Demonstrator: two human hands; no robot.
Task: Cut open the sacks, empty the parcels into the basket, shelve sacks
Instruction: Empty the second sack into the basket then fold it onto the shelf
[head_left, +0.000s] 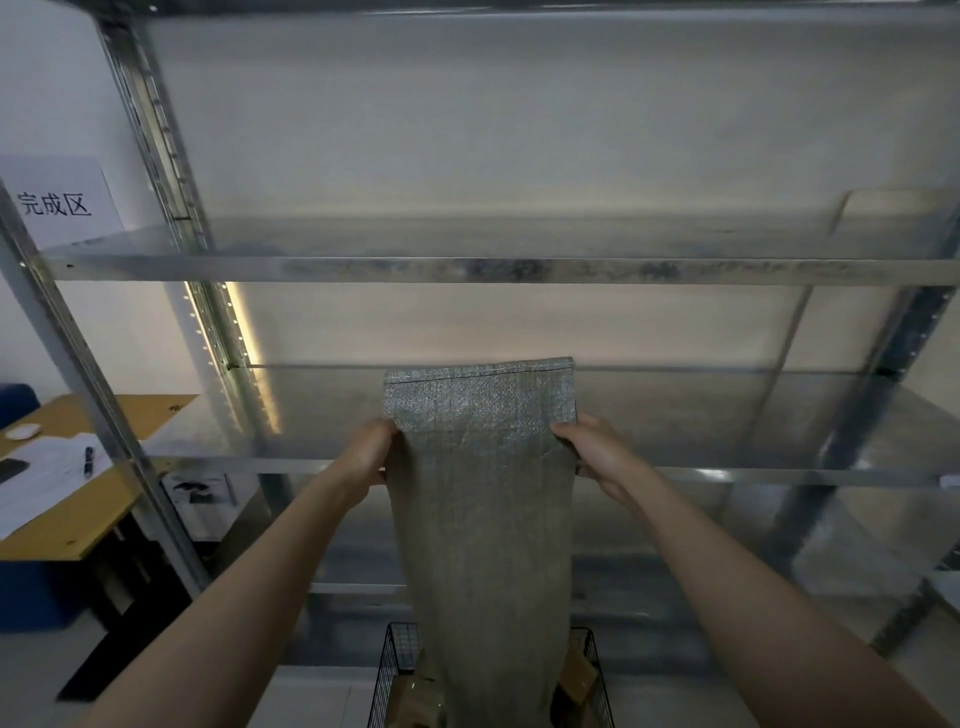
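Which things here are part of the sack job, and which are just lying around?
Part of the job: sack, gripped by left hand and right hand; wire basket holding parcels; metal shelf.
Just lying about: desk with papers, pen and phone.

Pale wall behind a metal rack, warm glow along its left upright, wooden desk with papers off left.
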